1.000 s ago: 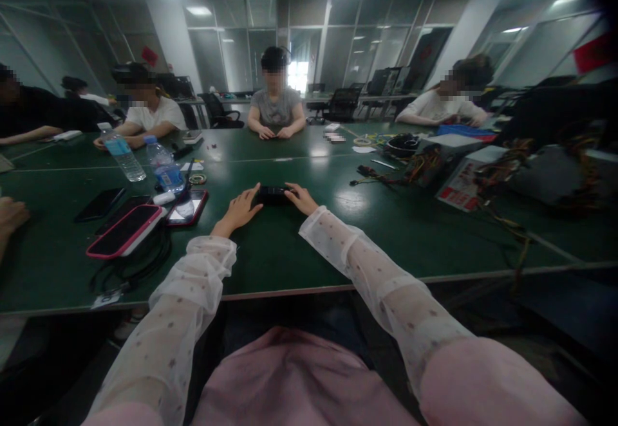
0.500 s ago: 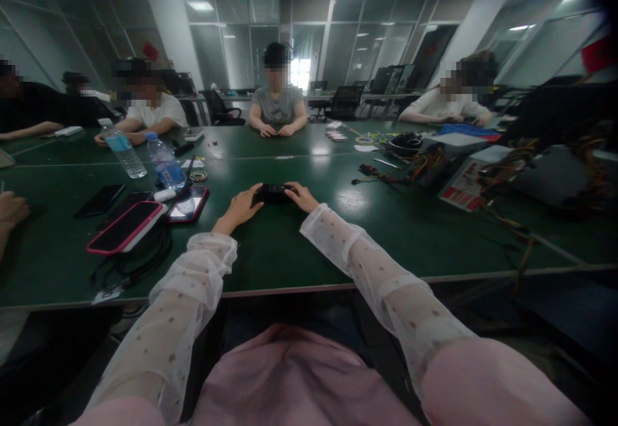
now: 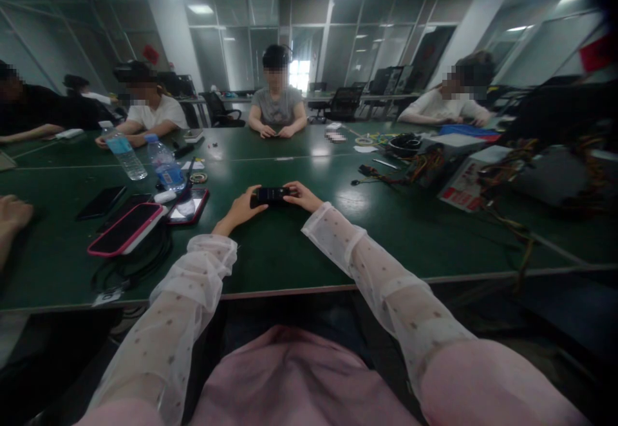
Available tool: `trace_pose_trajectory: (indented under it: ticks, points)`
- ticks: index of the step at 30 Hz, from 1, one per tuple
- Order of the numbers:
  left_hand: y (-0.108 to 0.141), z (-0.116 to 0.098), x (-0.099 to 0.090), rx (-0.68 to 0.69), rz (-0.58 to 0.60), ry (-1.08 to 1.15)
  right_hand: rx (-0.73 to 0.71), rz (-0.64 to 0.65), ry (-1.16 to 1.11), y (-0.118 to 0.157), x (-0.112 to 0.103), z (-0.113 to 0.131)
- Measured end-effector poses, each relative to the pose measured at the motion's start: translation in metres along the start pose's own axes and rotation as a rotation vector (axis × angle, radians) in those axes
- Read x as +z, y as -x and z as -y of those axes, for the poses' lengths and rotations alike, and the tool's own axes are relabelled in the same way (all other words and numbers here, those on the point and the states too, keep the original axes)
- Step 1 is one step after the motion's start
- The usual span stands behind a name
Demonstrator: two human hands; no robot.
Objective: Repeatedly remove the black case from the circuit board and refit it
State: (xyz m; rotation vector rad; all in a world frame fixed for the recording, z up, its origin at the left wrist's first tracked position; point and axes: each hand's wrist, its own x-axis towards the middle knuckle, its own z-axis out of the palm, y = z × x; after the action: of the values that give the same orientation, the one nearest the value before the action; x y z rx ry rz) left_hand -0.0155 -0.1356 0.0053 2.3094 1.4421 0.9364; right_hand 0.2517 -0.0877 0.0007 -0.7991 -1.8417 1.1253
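A small black device with a dark screen showing faint marks is held between my two hands over the green table. My left hand grips its left end, thumb along the near edge and fingers behind. At the right end, my right hand pinches it between thumb and fingers. Left of my hands lie a phone in a pink case, a tablet-like device with a red edge and a black phone.
Two water bottles stand at the left. Metal boxes with bundled wires occupy the right. Several people sit around the table; one person's hand rests at the left edge. A roll of tape lies beyond the tablet.
The black device has tilted so that its screen faces me more. My hands have shifted slightly with it. At the left edge, another person's hand has moved a little to the right.
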Motion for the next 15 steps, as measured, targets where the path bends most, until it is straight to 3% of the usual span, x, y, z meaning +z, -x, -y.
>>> trace_pose_trajectory:
  ticks: [7, 15]
  points:
    - [0.000, -0.008, -0.006, -0.068, 0.009, 0.043, 0.026, 0.012, -0.033, 0.000, -0.001, -0.003]
    - [-0.006, 0.007, -0.002, -0.104, 0.022, 0.212, 0.030, 0.092, -0.046, 0.003, 0.002, 0.008]
